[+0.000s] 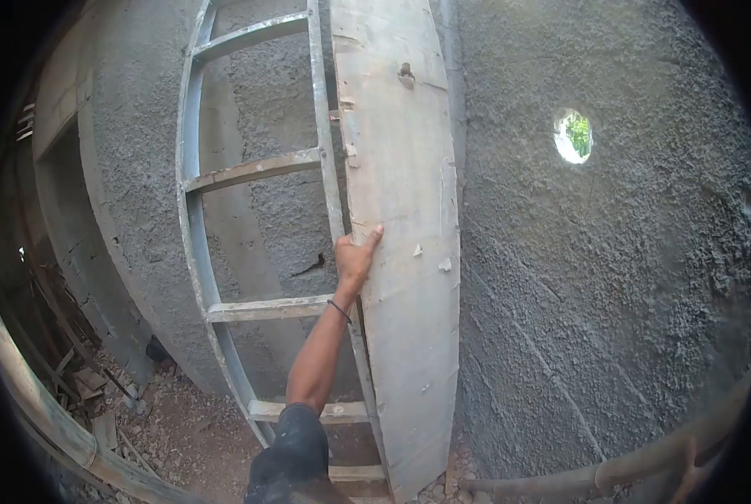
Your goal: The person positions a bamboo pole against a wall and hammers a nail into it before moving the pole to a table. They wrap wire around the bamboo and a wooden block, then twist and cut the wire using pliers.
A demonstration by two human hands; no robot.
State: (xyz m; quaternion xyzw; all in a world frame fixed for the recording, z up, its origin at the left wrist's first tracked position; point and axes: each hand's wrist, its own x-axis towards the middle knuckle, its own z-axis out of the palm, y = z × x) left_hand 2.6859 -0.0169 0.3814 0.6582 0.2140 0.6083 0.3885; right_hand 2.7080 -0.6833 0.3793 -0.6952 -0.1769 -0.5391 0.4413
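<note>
My left hand (pixel 356 260) reaches up from the bottom and is closed on the left edge of a tall wooden board (pixel 409 319). The thumb lies on the board's pale front face, while the fingers wrap round the edge and are mostly hidden. A dark band circles the wrist. The board stands nearly upright, its surface worn and chipped, with a hole near the top. Just left of it is a ladder (pixel 264 170), splashed with grey, also upright along the wall. My right hand is out of view.
Rough grey plaster walls (pixel 610 286) meet behind the board; the right one has a round hole (pixel 573 136) showing greenery. Bamboo poles (pixel 644 470) cross at lower right and lower left. Rubble and wood scraps (pixel 90 382) lie at left, beside a doorway.
</note>
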